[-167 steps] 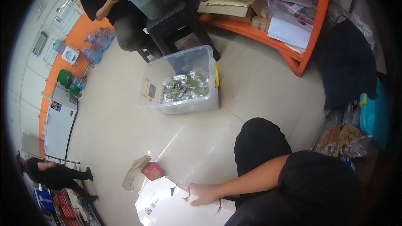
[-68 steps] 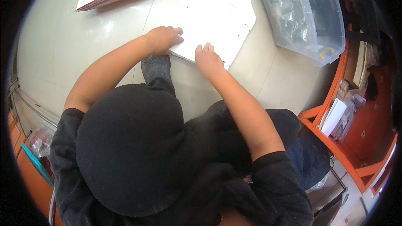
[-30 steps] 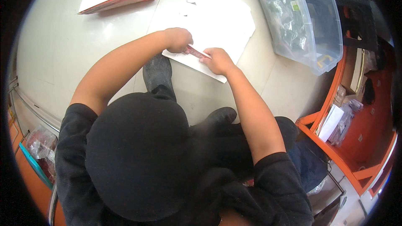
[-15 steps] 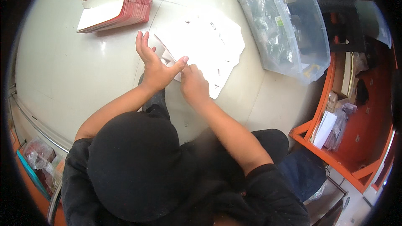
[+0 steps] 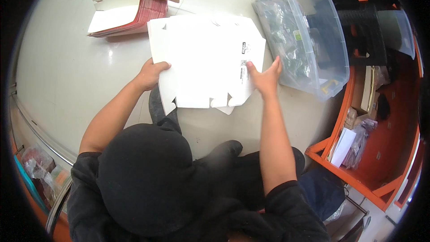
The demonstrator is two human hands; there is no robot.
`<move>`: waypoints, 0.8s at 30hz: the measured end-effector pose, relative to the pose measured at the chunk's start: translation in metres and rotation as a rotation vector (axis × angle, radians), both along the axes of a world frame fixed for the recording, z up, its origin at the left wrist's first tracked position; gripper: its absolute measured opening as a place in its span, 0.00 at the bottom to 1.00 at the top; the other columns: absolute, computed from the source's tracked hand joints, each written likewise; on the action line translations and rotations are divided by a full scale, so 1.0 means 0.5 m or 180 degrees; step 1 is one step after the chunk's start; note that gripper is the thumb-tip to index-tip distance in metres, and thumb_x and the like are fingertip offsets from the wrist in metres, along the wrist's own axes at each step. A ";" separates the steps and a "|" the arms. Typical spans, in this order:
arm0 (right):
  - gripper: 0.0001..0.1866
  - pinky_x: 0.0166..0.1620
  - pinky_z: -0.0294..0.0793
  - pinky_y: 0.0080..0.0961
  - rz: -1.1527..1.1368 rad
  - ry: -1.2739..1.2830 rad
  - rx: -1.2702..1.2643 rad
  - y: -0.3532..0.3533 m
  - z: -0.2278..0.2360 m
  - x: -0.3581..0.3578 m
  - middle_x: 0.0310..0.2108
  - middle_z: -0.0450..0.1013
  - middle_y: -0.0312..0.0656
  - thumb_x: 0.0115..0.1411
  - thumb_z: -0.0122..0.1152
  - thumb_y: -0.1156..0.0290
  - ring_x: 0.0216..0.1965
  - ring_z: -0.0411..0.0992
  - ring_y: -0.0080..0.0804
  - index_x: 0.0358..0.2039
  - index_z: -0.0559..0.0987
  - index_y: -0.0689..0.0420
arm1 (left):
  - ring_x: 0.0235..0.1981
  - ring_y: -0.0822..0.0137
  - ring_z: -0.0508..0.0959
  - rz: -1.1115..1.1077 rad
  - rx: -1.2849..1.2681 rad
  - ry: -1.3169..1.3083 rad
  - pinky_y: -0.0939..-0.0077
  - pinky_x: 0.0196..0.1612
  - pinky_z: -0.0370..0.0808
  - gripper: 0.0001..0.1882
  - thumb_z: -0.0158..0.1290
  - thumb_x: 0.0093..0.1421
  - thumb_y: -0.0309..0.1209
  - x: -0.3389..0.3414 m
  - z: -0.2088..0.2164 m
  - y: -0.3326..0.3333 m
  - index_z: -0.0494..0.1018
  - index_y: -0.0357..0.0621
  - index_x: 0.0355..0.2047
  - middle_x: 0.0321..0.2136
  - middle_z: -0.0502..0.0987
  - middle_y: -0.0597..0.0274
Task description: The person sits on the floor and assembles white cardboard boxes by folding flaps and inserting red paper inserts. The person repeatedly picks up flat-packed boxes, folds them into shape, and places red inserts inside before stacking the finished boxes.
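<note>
A flat, die-cut white cardboard box blank point(image 5: 197, 62) with small dark print near its right side spreads out in front of me. My left hand point(image 5: 151, 75) is closed on its left edge, thumb on top and the other fingers mostly hidden. At the right edge, the thumb of my right hand point(image 5: 266, 78) presses on the printed face. A finger of that hand stretches past the edge, and the rest are hard to make out. The blank's lower left flap overlaps my dark boot point(image 5: 156, 103). Another white corner point(image 5: 224, 110) shows below the lower edge.
A stack of folded red-edged cardboard pieces point(image 5: 150, 15) stands at far left on the pale floor point(image 5: 67, 71). Right of the blank is a clear plastic bin point(image 5: 322, 62) with bagged items point(image 5: 280, 27). An orange rack point(image 5: 380, 161) holding papers and bags stands farther right.
My hands have moved apart to opposite sides of the cardboard. The blank now sits squarer to me, looks larger and shows a printed face; no print showed before.
</note>
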State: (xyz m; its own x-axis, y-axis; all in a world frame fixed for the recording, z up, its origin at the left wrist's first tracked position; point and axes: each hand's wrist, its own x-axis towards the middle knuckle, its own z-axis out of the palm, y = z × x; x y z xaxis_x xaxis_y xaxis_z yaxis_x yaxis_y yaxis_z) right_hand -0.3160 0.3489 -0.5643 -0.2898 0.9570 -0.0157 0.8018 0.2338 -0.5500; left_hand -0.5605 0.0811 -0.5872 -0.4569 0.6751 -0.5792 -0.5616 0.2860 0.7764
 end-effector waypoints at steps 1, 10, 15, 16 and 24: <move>0.42 0.70 0.58 0.43 0.0196 0.0799 -0.1190 0.023 0.006 0.024 0.66 0.61 0.61 0.61 0.70 0.60 0.68 0.60 0.49 0.68 0.61 0.67 | 0.50 0.53 0.79 -0.0037 0.0210 -0.0100 0.61 0.55 0.76 0.27 0.51 0.61 0.27 -0.007 0.007 -0.003 0.65 0.21 0.57 0.52 0.75 0.41; 0.24 0.55 0.75 0.39 0.1068 0.0501 -0.1843 -0.002 0.036 -0.019 0.47 0.79 0.59 0.63 0.62 0.68 0.49 0.79 0.52 0.56 0.75 0.70 | 0.48 0.56 0.80 -0.0600 -0.0110 0.0632 0.62 0.54 0.76 0.26 0.47 0.62 0.25 0.013 0.066 0.109 0.64 0.25 0.60 0.51 0.76 0.45; 0.24 0.56 0.74 0.41 0.2165 0.0272 -0.1245 -0.180 0.078 -0.076 0.48 0.76 0.67 0.60 0.57 0.72 0.50 0.77 0.59 0.56 0.74 0.69 | 0.55 0.54 0.76 -0.1546 -0.0044 0.1135 0.64 0.59 0.71 0.30 0.43 0.61 0.24 0.060 0.068 0.161 0.63 0.29 0.65 0.55 0.75 0.44; 0.24 0.56 0.74 0.41 0.2208 0.0142 -0.1300 -0.190 0.078 -0.079 0.48 0.76 0.67 0.60 0.57 0.73 0.50 0.77 0.59 0.56 0.74 0.69 | 0.54 0.53 0.77 -0.1358 -0.0171 0.0859 0.63 0.58 0.73 0.29 0.43 0.61 0.24 0.057 0.065 0.161 0.63 0.28 0.64 0.54 0.75 0.43; 0.18 0.51 0.78 0.42 0.0632 -0.0320 -0.1280 -0.029 -0.056 -0.063 0.45 0.79 0.60 0.58 0.56 0.78 0.46 0.79 0.56 0.49 0.76 0.70 | 0.52 0.49 0.80 -0.0377 -0.0463 -0.0221 0.58 0.56 0.77 0.29 0.43 0.58 0.18 0.010 -0.009 0.126 0.62 0.22 0.61 0.53 0.74 0.38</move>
